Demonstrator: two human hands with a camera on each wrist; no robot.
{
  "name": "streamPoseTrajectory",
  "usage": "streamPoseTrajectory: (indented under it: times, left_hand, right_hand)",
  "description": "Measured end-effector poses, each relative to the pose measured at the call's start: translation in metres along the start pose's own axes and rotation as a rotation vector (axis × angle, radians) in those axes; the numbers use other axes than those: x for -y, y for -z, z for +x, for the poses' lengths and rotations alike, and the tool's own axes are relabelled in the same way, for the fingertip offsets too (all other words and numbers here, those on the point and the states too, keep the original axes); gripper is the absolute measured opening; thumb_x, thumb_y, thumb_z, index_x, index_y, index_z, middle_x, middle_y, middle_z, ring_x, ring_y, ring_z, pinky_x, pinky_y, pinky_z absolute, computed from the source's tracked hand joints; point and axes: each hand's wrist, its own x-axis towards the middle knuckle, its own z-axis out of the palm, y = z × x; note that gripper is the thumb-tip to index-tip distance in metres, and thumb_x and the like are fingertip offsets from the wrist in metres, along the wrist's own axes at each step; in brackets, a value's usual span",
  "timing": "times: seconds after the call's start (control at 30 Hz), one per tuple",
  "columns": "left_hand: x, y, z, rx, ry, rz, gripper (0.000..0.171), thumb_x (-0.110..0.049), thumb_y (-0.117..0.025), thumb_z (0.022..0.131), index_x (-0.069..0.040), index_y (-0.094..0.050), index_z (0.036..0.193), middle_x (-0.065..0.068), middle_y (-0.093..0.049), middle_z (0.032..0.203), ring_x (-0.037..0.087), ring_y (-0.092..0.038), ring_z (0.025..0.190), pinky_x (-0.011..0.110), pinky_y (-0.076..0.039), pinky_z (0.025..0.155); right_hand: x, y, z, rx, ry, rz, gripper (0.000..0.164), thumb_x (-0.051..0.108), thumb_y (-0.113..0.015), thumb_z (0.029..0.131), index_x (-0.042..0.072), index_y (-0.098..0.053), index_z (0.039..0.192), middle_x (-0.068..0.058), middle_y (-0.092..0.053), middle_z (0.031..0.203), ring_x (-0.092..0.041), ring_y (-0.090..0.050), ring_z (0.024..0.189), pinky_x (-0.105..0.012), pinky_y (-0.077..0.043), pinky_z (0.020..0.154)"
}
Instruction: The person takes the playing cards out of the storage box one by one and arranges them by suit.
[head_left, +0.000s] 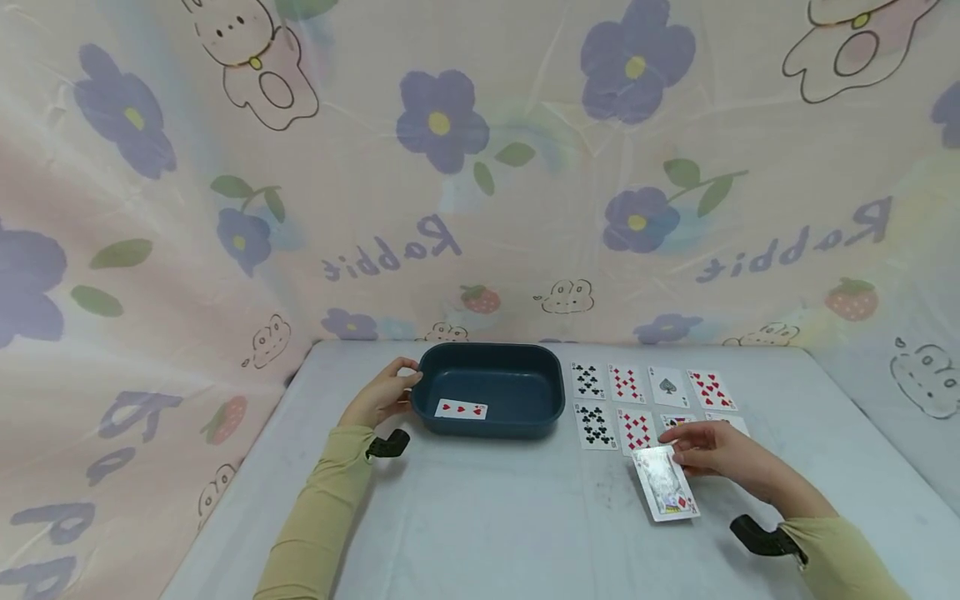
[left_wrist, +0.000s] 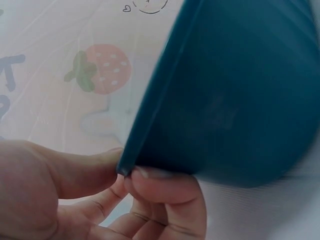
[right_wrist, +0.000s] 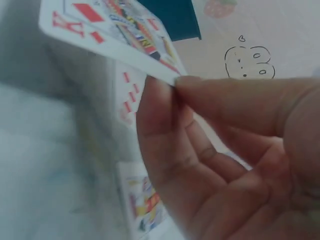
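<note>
My left hand [head_left: 381,393] pinches the left rim of a dark blue tray [head_left: 491,427]. In the left wrist view, the thumb and fingers squeeze the tray's edge [left_wrist: 159,92]. A hearts card [head_left: 461,409] lies inside, toward the front left. My right hand [head_left: 738,462] holds a king of diamonds [head_left: 663,483] by its edge, above the table and in front of the laid-out cards. Seen from the right wrist, the king [right_wrist: 112,30] is tilted between thumb and finger. Behind the right hand, a face card [head_left: 677,420] and another card [head_left: 727,420] are partly hidden.
To the right of the tray, cards lie face up in two rows, among them a clubs card [head_left: 588,381], an ace of spades [head_left: 667,387] and a diamonds card [head_left: 637,428]. The white-covered table [head_left: 487,517] meets a patterned curtain [head_left: 517,225] at the back and sides.
</note>
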Motion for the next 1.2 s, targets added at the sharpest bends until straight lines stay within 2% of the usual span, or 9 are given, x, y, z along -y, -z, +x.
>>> streamPoseTrajectory:
  times: [0.17,0.3,0.57,1.2]
  left_hand:
    - [0.000,0.002,-0.001,-0.003,0.003,0.005,0.027,-0.018,-0.049,0.102,-0.014,-0.044,0.128,0.011,-0.044,0.099,0.019,-0.048,0.075,0.029,-0.045,0.065]
    - [0.000,0.001,-0.001,-0.007,0.015,-0.004,0.027,-0.018,-0.049,0.102,-0.014,-0.044,0.128,0.012,-0.044,0.101,0.021,-0.049,0.077,0.028,-0.045,0.065]
    - [0.002,0.000,0.003,-0.018,0.024,-0.010,0.025,-0.017,-0.049,0.101,-0.015,-0.046,0.126,0.012,-0.046,0.100,0.021,-0.048,0.076,0.028,-0.044,0.064]
    - [0.000,0.000,0.002,-0.010,0.018,-0.019,0.024,-0.016,-0.050,0.101,-0.014,-0.045,0.124,0.012,-0.045,0.095,0.019,-0.047,0.071,0.027,-0.042,0.061]
  right_hand:
    - [-0.012,-0.008,-0.007,-0.015,-0.034,0.041,0.040,0.007,-0.063,0.092,-0.016,-0.050,0.122,-0.009,-0.062,0.095,-0.016,-0.061,0.084,-0.035,-0.054,0.073]
    - [-0.016,-0.015,-0.009,-0.068,-0.067,0.044,0.038,0.005,-0.063,0.091,-0.017,-0.051,0.119,-0.008,-0.064,0.094,-0.017,-0.062,0.084,-0.036,-0.054,0.072]
    - [-0.016,-0.024,-0.009,-0.194,-0.109,-0.016,0.032,0.004,-0.068,0.087,-0.015,-0.058,0.110,-0.009,-0.068,0.090,-0.017,-0.063,0.079,-0.033,-0.054,0.068]
    - [-0.010,-0.030,-0.004,-0.323,-0.194,-0.136,0.021,0.001,-0.068,0.085,-0.009,-0.064,0.103,-0.006,-0.063,0.079,-0.019,-0.061,0.071,-0.033,-0.054,0.062]
